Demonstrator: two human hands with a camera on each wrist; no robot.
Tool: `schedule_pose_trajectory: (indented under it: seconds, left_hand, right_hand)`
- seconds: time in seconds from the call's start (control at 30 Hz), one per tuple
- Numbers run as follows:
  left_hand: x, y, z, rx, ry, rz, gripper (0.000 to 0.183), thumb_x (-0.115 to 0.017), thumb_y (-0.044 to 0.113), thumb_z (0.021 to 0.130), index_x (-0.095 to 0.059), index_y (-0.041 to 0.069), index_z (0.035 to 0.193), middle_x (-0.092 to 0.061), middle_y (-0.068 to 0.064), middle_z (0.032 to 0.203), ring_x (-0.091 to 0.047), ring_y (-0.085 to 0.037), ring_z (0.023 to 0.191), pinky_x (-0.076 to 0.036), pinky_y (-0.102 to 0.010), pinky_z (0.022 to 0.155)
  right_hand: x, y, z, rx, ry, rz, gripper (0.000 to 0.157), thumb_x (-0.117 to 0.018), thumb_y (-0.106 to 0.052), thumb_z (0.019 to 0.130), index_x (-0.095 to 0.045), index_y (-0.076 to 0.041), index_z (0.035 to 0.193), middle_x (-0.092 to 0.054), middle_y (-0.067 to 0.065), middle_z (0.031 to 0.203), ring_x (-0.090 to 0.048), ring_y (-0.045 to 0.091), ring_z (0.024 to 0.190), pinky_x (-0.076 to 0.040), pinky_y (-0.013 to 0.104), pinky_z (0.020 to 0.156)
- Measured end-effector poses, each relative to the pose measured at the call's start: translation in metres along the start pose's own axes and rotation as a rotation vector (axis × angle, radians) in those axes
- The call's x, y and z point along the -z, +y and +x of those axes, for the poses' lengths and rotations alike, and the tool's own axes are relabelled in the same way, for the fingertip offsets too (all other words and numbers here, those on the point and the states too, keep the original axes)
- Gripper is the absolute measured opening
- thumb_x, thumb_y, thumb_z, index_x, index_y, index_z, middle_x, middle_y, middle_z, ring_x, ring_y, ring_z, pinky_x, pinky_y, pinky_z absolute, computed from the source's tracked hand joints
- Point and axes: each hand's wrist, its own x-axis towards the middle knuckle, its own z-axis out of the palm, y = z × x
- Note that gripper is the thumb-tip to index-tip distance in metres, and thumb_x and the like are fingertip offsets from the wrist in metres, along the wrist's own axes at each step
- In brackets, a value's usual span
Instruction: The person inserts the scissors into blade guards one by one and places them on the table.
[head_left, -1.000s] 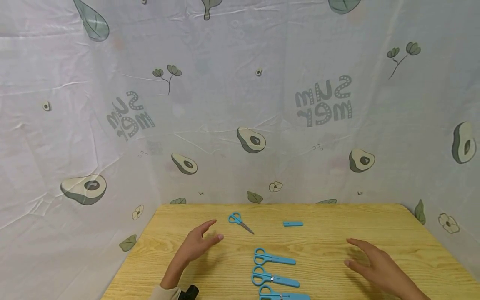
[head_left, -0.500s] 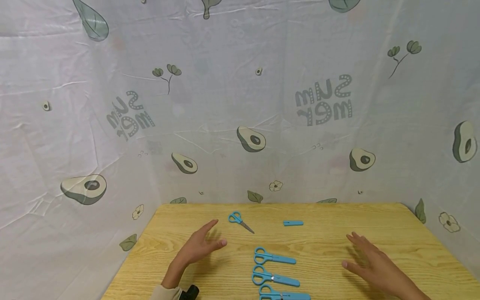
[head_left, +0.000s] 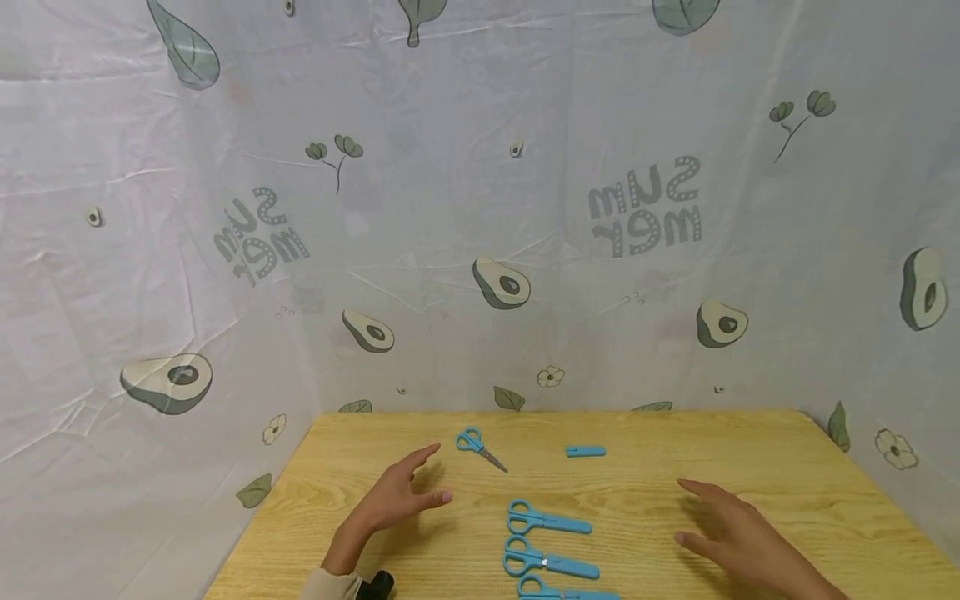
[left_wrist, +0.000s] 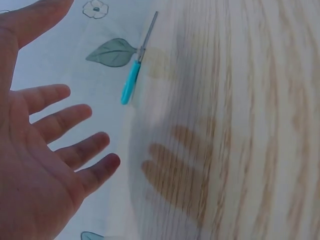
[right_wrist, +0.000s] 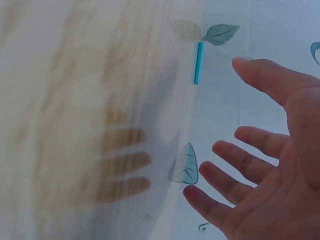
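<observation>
My left hand (head_left: 393, 497) hovers above the left part of the table, its fingers spread and holding nothing. Nearest to it lies a pair of blue-handled scissors (head_left: 480, 448) with bare blades, also visible in the left wrist view as scissors (left_wrist: 134, 75) seen edge-on. My right hand (head_left: 738, 533) is held over the right side, fingers extended and nothing in them. A loose blue blade cover (head_left: 586, 451) rests toward the back; the right wrist view shows this cover (right_wrist: 199, 63) too. Between the hands, covered blue scissors lie in a column: upper (head_left: 547, 518), middle (head_left: 550, 558) and lower (head_left: 566, 590), the last cut off by the frame.
The wooden table (head_left: 637, 492) ends at a pale curtain (head_left: 435, 208) printed with avocados and leaves, which hangs behind it and along both sides. A black band (head_left: 377, 585) sits on the left wrist below a beige sleeve edge.
My right hand has shifted slightly left and its fingers have moved a little. The left hand has edged slightly right. The scissors and the cover stay where they were on the table.
</observation>
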Motion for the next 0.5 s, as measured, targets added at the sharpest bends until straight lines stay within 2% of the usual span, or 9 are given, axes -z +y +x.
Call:
schedule_pose_trajectory:
  seconds: [0.13,0.5]
  left_hand:
    - [-0.002,-0.006,0.008,-0.013,-0.008,0.013,0.088,-0.078,0.045,0.099,-0.038,0.005,0.166,-0.041,-0.025,0.168,-0.045,-0.056,0.149,-0.042,-0.072,0.117]
    - [-0.01,-0.013,0.023,-0.022,-0.049,0.026,0.091,-0.08,0.045,0.097,-0.037,0.007,0.167,-0.041,-0.024,0.169,-0.041,-0.052,0.154,-0.04,-0.072,0.119]
  right_hand:
    - [-0.003,-0.003,0.005,0.033,0.03,0.006,0.078,-0.084,-0.036,0.094,-0.052,0.007,0.152,-0.057,0.038,0.146,-0.062,0.058,0.126,-0.057,0.069,0.093]
    - [-0.006,-0.005,0.019,0.059,0.019,0.027,0.085,-0.085,-0.038,0.093,-0.048,0.006,0.155,-0.052,0.037,0.154,-0.06,0.057,0.131,-0.058,0.066,0.096]
